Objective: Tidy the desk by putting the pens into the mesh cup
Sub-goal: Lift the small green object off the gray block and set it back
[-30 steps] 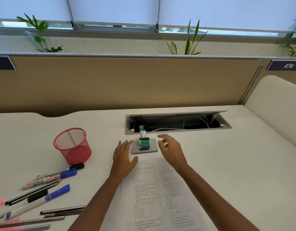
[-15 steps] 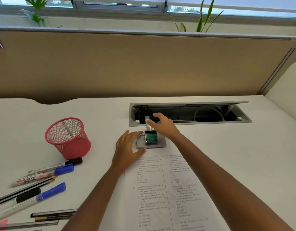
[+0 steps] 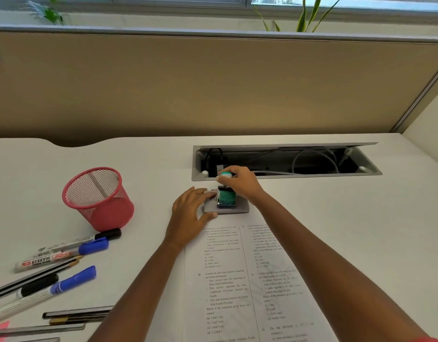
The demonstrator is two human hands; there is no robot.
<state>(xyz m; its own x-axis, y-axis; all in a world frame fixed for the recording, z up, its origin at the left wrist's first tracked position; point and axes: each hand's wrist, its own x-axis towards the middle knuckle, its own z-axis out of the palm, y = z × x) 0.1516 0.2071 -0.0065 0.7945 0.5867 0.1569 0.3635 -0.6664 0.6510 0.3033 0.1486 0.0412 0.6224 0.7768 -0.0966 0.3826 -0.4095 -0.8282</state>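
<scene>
An upright red mesh cup stands at the left of the white desk. In front of it lie several pens: a black-capped marker, a blue-capped marker, a pencil and a blue-capped pen. More dark pens lie nearer me. My left hand pinches the left edge of a grey pad at the desk's middle. My right hand grips the knob of a green stamp standing on that pad. Neither hand touches a pen.
Printed paper sheets lie under my forearms. An open cable tray with wires is sunk into the desk behind the pad. A tan partition closes the back. Pink notes sit at the lower left edge.
My right hand reached forward and closed on the stamp's knob. My left hand slid onto the pad's left edge. The view tilted down and drew closer.
</scene>
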